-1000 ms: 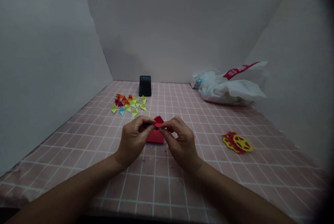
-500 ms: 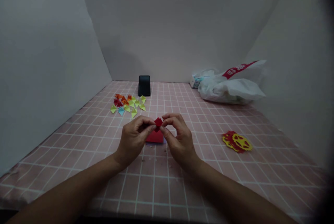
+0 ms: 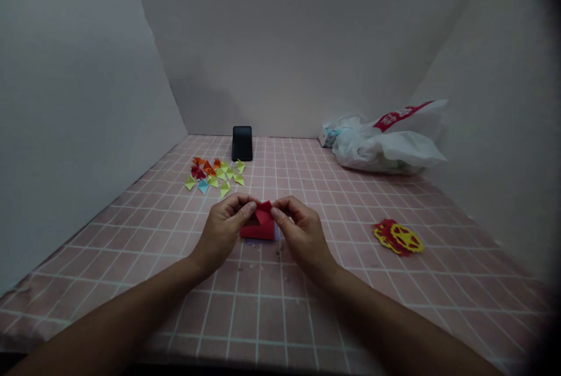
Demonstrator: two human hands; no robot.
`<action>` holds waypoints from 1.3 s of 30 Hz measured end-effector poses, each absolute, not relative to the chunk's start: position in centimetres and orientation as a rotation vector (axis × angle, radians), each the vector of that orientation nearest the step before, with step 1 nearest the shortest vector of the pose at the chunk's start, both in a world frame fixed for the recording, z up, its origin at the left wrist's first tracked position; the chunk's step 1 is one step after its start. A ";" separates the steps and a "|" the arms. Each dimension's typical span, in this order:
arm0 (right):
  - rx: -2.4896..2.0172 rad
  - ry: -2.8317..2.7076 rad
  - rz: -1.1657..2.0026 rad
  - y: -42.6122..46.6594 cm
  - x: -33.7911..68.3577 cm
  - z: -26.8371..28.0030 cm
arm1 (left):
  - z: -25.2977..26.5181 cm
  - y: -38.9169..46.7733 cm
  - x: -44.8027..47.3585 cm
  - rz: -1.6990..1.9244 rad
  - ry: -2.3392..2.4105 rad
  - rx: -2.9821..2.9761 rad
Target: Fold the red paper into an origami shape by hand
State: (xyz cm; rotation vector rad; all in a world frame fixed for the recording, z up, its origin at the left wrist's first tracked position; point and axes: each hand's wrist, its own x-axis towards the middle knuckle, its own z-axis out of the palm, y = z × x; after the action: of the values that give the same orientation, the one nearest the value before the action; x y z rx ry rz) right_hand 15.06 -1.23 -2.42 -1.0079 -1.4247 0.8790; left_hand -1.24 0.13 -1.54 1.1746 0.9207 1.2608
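Between my fingertips is a small piece of folded red paper (image 3: 264, 212), partly opened out, with a crease down its middle. My left hand (image 3: 224, 228) pinches its left edge between thumb and forefinger. The right edge is pinched the same way by my right hand (image 3: 302, 234). Just below lies a stack of red paper squares (image 3: 258, 232) on the table, with a purple edge showing under it. Beyond my left hand sits a cluster of small folded paper pieces (image 3: 213, 181) in orange, red, yellow-green and blue.
A black phone (image 3: 242, 143) leans upright at the back. A white plastic bag (image 3: 385, 151) with red print lies at the back right, beside a small box (image 3: 326, 135). Red and yellow cut-out discs (image 3: 407, 238) lie on the right of the pink checked tablecloth (image 3: 272, 317).
The red paper was a compact folded shape and is now opened wider between my fingertips. My hands have shifted slightly, and my right fingers have closed in on the paper.
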 end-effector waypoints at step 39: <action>-1.043 -1.597 0.731 -1.2 15.5 -1.6 | -0.7 -0.2 -1.3 1.081 0.999 1.423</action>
State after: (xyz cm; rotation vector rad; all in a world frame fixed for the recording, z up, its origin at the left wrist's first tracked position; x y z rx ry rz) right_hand 15.48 -1.20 -1.59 -1.0430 -1.5970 0.7314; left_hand -1.32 -0.19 -0.66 1.4227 0.9985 1.0807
